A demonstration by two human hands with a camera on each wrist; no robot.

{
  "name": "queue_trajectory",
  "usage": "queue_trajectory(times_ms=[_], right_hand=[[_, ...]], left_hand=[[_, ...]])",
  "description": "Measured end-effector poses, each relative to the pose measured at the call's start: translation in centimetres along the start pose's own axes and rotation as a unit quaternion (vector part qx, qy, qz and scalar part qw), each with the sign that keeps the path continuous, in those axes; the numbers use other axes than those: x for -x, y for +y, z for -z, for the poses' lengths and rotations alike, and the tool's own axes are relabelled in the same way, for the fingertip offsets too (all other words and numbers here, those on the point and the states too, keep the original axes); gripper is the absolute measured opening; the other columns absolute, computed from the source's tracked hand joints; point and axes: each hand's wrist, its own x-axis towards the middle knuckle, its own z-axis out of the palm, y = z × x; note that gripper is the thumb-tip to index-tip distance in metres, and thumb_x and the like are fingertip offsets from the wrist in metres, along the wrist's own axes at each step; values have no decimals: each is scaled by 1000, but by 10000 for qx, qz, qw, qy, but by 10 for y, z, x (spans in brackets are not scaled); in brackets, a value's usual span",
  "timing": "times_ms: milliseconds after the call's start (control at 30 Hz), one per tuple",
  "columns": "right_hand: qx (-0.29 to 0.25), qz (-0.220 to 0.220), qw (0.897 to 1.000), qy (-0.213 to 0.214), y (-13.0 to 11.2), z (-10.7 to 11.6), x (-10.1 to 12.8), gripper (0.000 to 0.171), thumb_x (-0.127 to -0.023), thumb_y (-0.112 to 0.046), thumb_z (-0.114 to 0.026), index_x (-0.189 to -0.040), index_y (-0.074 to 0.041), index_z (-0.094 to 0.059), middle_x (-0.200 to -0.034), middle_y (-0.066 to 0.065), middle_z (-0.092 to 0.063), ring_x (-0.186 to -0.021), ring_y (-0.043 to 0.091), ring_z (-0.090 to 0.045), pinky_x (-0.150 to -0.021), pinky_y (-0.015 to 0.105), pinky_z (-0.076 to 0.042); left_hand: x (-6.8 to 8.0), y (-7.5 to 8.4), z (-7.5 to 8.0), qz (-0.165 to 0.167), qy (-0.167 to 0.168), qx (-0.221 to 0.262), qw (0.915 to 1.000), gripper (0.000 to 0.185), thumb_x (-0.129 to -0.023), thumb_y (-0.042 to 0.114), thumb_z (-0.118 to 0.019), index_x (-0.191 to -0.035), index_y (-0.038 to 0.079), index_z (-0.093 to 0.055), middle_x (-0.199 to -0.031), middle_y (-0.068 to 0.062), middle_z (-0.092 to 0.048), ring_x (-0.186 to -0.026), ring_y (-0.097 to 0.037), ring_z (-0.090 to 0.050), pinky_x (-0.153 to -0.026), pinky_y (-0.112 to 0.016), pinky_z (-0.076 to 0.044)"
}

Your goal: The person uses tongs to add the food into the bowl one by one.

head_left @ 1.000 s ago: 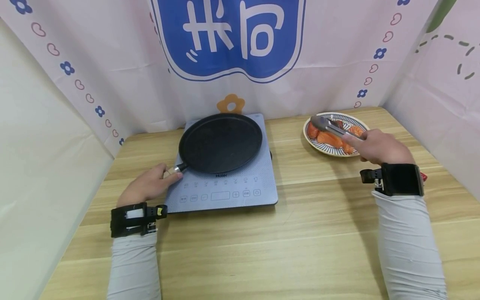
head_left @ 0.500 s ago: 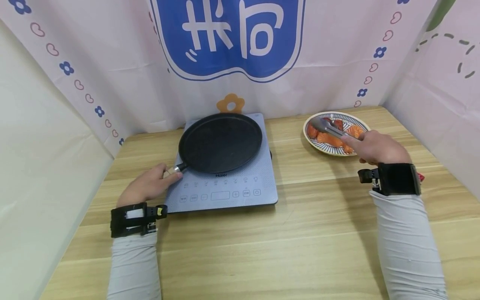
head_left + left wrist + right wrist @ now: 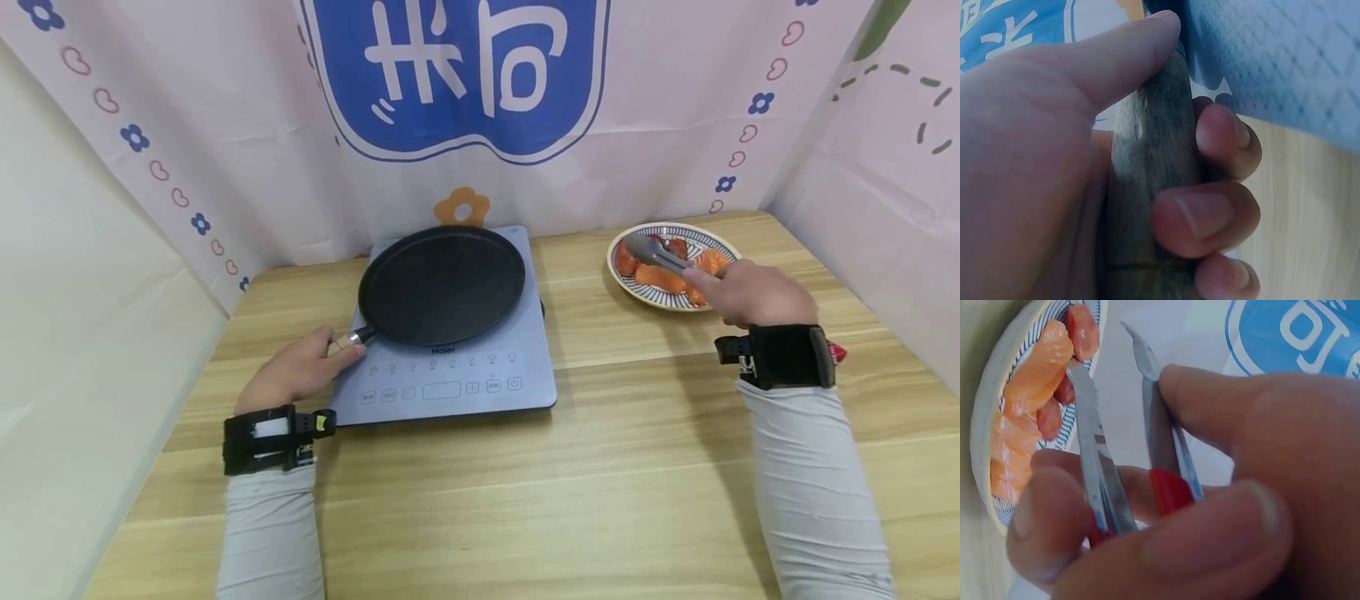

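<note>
A grey induction cooker [image 3: 450, 375] is sitting on the wooden table [image 3: 570, 500], while a blue-and-white banner [image 3: 457, 75] is hanging behind it on the pink backdrop [image 3: 225, 125]

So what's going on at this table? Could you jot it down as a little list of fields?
left hand: left hand grips the pan handle
pan: black flat pan, nothing in it, sits on the induction cooker
right hand: right hand holds metal tongs
tongs: arms apart, tips over the food, nothing gripped
plate: striped plate with orange salmon pieces, right of the cooker
surface: wooden table
</note>
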Motion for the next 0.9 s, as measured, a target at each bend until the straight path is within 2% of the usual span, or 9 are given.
queue_trajectory(times_ms=[67, 133, 200, 300, 400, 600, 800, 900], right_hand=[[44, -58, 9999, 70, -1, -3, -2, 88, -102, -80, -20, -85, -4, -60, -73, 9, -56, -69, 29, -57, -63, 41, -43], [158, -98, 9996, 202, -4, -5, -3, 94, -102, -80, -18, -105, 2, -64, -90, 20, -63, -82, 37, -60, -68, 47, -48], [255, -148, 9990, 334, -6, -8, -4, 100, -101, -81, -17, -125, 6, -60, -110, 30, -62, -95, 45, -60, -75, 54, -51], [307, -181, 9979, 533, -8, -11, -7, 103, -101, -81, -17, -142, 8, -50, -129, 38, -57, -106, 51, -58, -83, 63, -51], [292, -154, 9973, 660, -11, -15, -10, 99, -102, -79, -20, -139, 7, -52, -129, 38, -57, -107, 52, -59, -82, 64, -51], [296, -153, 9959, 837, -17, -19, -11, 88, -103, -75, -27, -126, 5, -57, -119, 32, -61, -98, 47, -61, -72, 56, -51], [384, -302, 9948, 895, -24, -23, -10, 93, -102, -78, -29, -132, 5, -59, -130, 35, -60, -108, 52, -60, -83, 65, -50], [413, -326, 9936, 1001, -29, -26, -10, 89, -103, -76, -31, -123, 5, -62, -121, 32, -63, -102, 50, -62, -81, 63, -50]], left_hand=[[0, 0, -1, 12, -14, -1, 10000, 54, -110, 55, -47, -112, 2, -50, -89, -9, -52, -79, -23, -54, -63, -34, -43], [1, 1, -1, 31, -19, -1, 10000, 53, -110, 55, -47, -112, 2, -50, -89, -9, -52, -79, -23, -55, -63, -34, -43], [1, 1, -2, 51, -23, -3, 10000, 54, -110, 55, -47, -113, 2, -50, -89, -9, -53, -79, -23, -55, -63, -34, -43], [2, 2, -1, 87, -13, -29, 10000, 54, -109, 56, -46, -113, 2, -50, -89, -9, -53, -80, -23, -55, -63, -34, -43], [2, 2, -1, 113, -6, -47, 9999, 54, -109, 56, -46, -113, 2, -50, -90, -9, -53, -81, -24, -55, -63, -34, -43], [2, 2, -1, 65, -2, -9, 10000, 54, -110, 56, -46, -113, 2, -50, -90, -9, -53, -81, -24, -55, -64, -34, -43], [2, 3, -1, 78, 5, -24, 10000, 55, -109, 56, -47, -113, 2, -51, -91, -10, -53, -82, -24, -56, -64, -34, -43], [1, 3, -1, 68, 12, -19, 10000, 55, -109, 56, -47, -113, 1, -50, -91, -10, -53, -82, -24, -55, -64, -34, -43]])
